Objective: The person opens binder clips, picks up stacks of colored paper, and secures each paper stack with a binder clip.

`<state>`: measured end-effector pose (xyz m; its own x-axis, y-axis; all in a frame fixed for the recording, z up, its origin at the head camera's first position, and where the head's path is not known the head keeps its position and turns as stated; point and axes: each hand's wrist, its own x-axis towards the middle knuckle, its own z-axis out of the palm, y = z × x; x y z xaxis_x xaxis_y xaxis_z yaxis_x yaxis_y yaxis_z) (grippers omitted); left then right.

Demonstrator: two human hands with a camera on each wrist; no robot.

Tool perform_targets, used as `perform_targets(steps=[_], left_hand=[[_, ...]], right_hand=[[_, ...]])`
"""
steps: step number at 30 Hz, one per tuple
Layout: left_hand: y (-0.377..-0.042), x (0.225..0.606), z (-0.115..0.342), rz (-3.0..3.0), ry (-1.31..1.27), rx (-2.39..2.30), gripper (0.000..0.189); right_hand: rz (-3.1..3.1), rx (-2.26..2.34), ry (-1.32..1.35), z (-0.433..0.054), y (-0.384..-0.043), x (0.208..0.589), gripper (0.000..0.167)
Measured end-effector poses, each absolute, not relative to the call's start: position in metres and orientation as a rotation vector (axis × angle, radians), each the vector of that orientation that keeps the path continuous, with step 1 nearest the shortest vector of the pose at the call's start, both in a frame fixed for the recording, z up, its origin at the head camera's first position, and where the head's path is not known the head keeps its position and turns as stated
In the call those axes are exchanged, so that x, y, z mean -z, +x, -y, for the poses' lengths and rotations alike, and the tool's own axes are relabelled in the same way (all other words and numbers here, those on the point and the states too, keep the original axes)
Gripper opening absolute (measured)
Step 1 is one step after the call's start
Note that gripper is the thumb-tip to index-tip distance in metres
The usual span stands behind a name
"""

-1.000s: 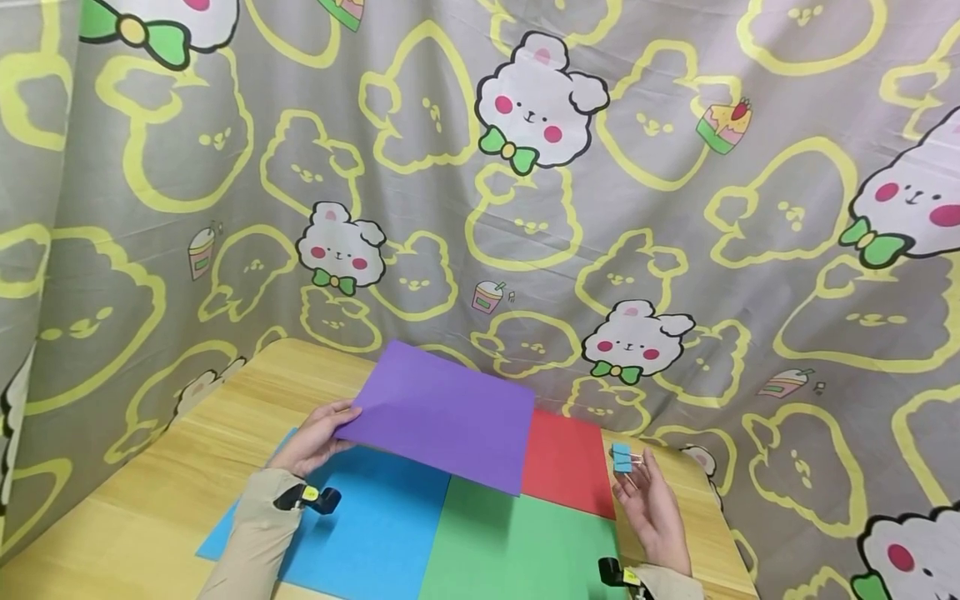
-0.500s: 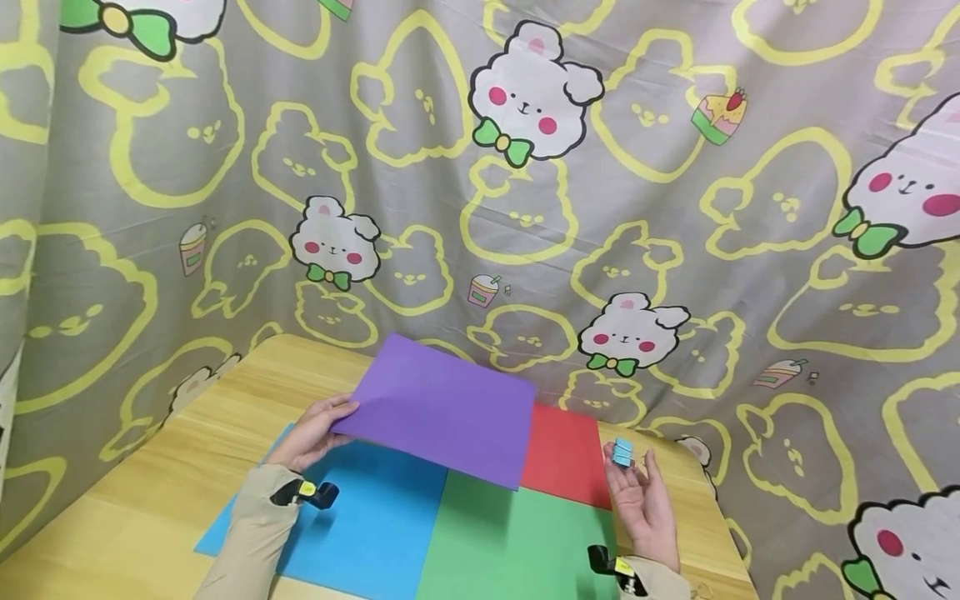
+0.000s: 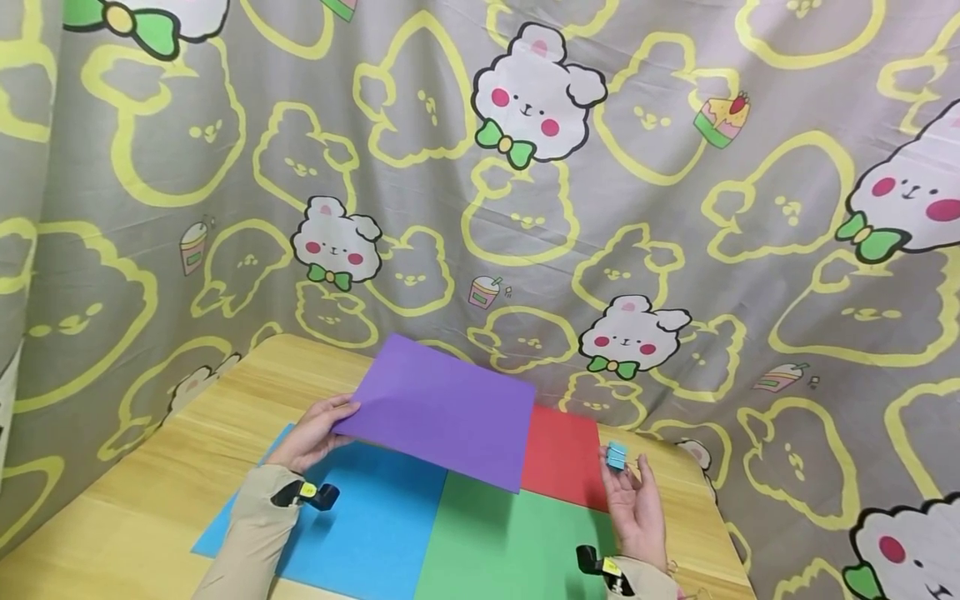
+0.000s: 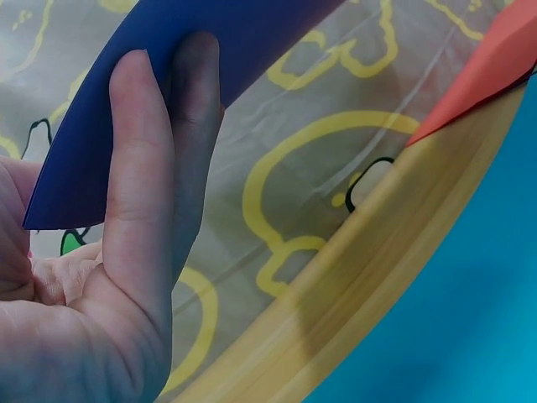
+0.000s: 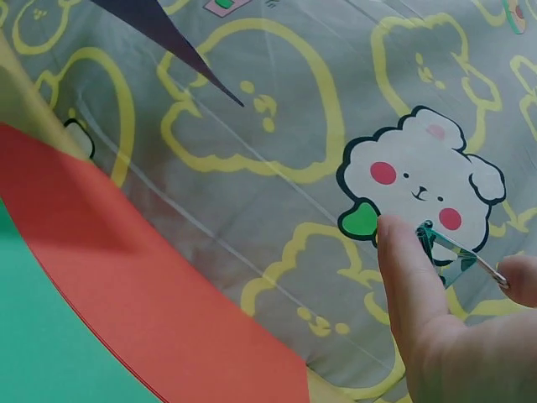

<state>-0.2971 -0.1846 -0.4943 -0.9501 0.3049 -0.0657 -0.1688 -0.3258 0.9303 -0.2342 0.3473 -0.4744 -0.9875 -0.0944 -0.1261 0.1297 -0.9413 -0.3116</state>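
Note:
My left hand [image 3: 315, 433] holds a purple sheet [image 3: 442, 417] by its left edge, thumb on top and fingers beneath. The sheet is raised and tilted above the coloured sheets on the table; in the left wrist view its underside [image 4: 168, 38] looks dark blue. Off to the right, my right hand [image 3: 636, 508] is turned palm up and holds a small light-blue binder clip [image 3: 617, 456] at its fingertips. The right wrist view shows the thumb [image 5: 522, 279] at the end of the metal handle of the clip [image 5: 453, 256], with a finger on the other side.
A blue sheet [image 3: 360, 525], a green sheet [image 3: 517, 542] and a red sheet [image 3: 566, 458] lie side by side on the wooden table [image 3: 135, 500]. Behind the table hangs a grey patterned curtain [image 3: 420, 192]. Each wrist carries a small black camera mount.
The binder clip has turned in my right fingers, and that hand has shifted slightly left. My left hand and the purple sheet have hardly moved.

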Motion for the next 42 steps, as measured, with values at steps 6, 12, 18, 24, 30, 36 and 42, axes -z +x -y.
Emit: perform_targets(steps=[6, 12, 18, 24, 30, 36, 42], left_hand=[[-0.297, 0.493, 0.184, -1.607, 0.175, -2.340, 0.058], [-0.295, 0.490, 0.183, -1.614, 0.171, -2.338, 0.059], [-0.292, 0.486, 0.179, -1.634, 0.172, -2.326, 0.060], [-0.294, 0.487, 0.178, -1.628, 0.177, -2.322, 0.062], [-0.295, 0.487, 0.178, -1.631, 0.177, -2.320, 0.063], [-0.295, 0.487, 0.177, -1.624, 0.184, -2.319, 0.060], [-0.296, 0.489, 0.175, -1.629, 0.197, -2.313, 0.061]], right_hand=[[-0.531, 2.991, 0.176, -0.344, -0.234, 0.471, 0.035], [-0.548, 3.004, 0.271, -0.339, -0.238, 0.470, 0.032], [-0.605, 2.981, 0.271, -0.330, -0.238, 0.468, 0.028], [-0.663, 2.968, 0.252, -0.324, -0.238, 0.469, 0.032], [-0.789, 2.938, 0.194, -0.318, -0.240, 0.470, 0.034], [-0.915, 2.936, 0.179, -0.312, -0.241, 0.471, 0.033], [-1.024, 2.938, 0.235, -0.306, -0.242, 0.470, 0.030]])
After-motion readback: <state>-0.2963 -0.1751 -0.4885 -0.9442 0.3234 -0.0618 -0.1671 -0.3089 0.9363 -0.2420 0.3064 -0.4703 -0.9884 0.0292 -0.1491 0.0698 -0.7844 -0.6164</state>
